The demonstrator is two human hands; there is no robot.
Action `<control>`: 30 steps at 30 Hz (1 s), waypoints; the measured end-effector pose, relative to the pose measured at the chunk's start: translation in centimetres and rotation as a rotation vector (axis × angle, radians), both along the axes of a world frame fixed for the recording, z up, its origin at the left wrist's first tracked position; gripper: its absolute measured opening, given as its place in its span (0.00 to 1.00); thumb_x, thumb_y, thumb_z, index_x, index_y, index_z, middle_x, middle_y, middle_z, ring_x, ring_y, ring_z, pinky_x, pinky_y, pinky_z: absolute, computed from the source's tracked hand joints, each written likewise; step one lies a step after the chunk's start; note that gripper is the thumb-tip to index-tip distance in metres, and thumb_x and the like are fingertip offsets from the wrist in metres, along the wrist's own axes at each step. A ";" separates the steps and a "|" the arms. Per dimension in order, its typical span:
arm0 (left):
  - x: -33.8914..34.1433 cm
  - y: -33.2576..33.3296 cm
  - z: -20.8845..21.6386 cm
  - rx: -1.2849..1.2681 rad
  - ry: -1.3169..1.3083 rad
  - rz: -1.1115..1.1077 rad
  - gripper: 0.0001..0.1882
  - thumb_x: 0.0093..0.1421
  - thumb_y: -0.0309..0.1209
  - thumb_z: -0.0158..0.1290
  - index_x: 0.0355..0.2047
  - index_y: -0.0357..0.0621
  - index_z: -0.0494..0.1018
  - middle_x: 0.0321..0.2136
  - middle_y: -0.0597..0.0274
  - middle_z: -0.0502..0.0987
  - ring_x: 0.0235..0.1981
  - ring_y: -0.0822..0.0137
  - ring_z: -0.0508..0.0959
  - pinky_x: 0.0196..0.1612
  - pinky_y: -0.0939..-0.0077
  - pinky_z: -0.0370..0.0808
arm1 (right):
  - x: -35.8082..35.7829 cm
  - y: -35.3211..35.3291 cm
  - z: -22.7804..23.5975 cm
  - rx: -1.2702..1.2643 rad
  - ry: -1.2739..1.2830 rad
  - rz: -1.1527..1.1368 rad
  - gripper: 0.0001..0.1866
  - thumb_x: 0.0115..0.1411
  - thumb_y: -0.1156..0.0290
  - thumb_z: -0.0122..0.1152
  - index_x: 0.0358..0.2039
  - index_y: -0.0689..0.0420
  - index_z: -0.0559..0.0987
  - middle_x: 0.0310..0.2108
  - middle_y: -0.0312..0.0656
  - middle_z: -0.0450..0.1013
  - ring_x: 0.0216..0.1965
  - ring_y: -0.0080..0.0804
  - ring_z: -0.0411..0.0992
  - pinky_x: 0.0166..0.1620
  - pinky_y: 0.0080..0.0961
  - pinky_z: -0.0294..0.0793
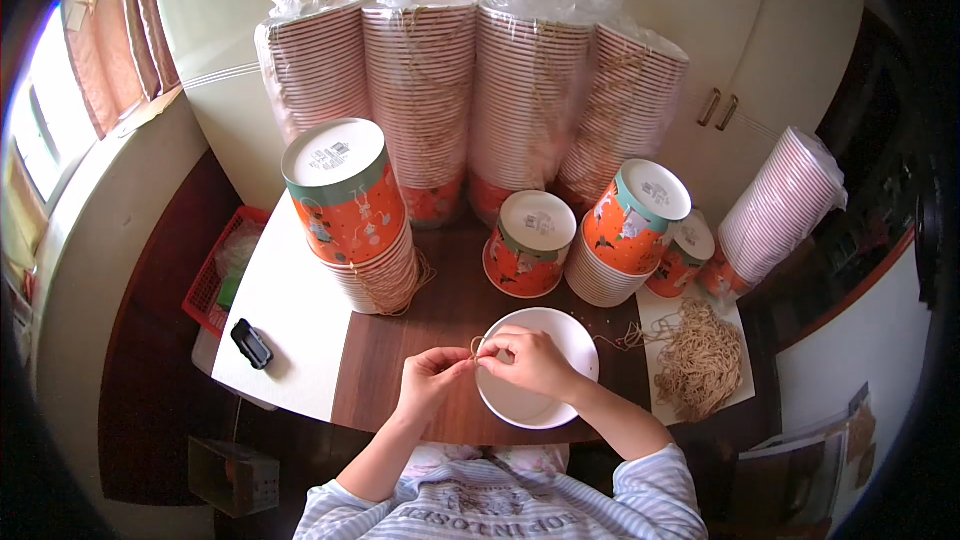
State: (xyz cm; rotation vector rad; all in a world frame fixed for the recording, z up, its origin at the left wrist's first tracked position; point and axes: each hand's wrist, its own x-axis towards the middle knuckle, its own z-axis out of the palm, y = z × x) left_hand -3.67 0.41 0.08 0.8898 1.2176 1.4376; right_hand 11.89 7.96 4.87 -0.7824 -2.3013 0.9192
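A thin tan cord [476,344] forms a small loop between my hands, over the left rim of a round white bowl [545,410]. My left hand [432,380] pinches the cord between thumb and fingertips. Almost touching it, my right hand [528,358] is closed on the cord too, with its fingers bent over the bowl. The inside of the bowl is partly hidden by my right hand and forearm. To the right lies a tangled heap of tan cord [700,360], with loose strands trailing toward the bowl.
Upside-down orange and green paper buckets stand behind the bowl: a left stack [350,210], a single bucket [530,250] and a right stack [625,230]. Tall plastic-wrapped bucket stacks [420,90] line the back. A black plastic case [252,344] and red basket [207,285] are at left.
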 end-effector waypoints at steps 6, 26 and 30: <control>-0.2 -0.2 0.0 0.002 0.003 -0.062 0.08 0.50 0.24 0.56 0.31 0.33 0.74 0.26 0.64 0.76 0.28 0.79 0.73 0.33 0.88 0.71 | -0.1 0.1 -0.1 0.023 0.005 0.006 0.05 0.47 0.72 0.60 0.25 0.58 0.77 0.25 0.38 0.72 0.24 0.27 0.70 0.27 0.21 0.69; -1.2 -2.9 -2.6 -0.075 0.238 0.006 0.10 0.56 0.27 0.50 0.35 0.33 0.73 0.26 0.65 0.75 0.29 0.80 0.70 0.29 0.86 0.68 | -0.1 -0.1 0.0 -0.003 -0.015 0.003 0.05 0.47 0.70 0.60 0.25 0.57 0.77 0.24 0.37 0.71 0.23 0.27 0.69 0.27 0.23 0.68; 0.3 -2.1 -2.1 -0.050 -0.017 0.087 0.10 0.57 0.27 0.49 0.36 0.32 0.73 0.28 0.65 0.76 0.31 0.79 0.71 0.33 0.86 0.69 | -0.2 -0.2 -0.1 0.001 -0.005 0.024 0.05 0.46 0.72 0.61 0.25 0.57 0.77 0.24 0.36 0.71 0.21 0.23 0.68 0.25 0.19 0.67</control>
